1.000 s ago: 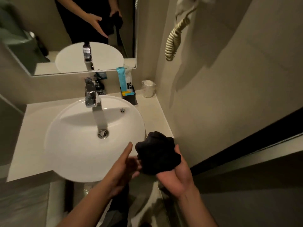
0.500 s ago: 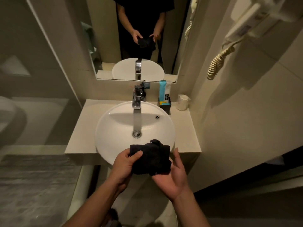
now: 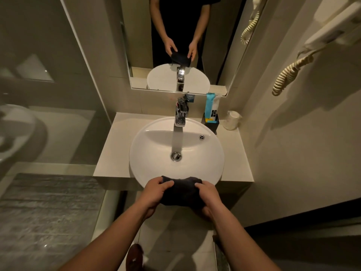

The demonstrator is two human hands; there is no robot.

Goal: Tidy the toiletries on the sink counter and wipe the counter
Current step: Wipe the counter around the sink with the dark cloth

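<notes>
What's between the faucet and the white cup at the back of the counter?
A black holder with a blue packet standing in it, seen in the head view. It stands apart from the faucet and nearer the cup.

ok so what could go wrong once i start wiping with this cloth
The tall blue packet stands upright in the small black holder at the back right. A sweep of the dark bunched cloth, gripped by the left hand and right hand, could tip it. The pale cup-shaped item beside it might get knocked toward the round white basin.
</notes>
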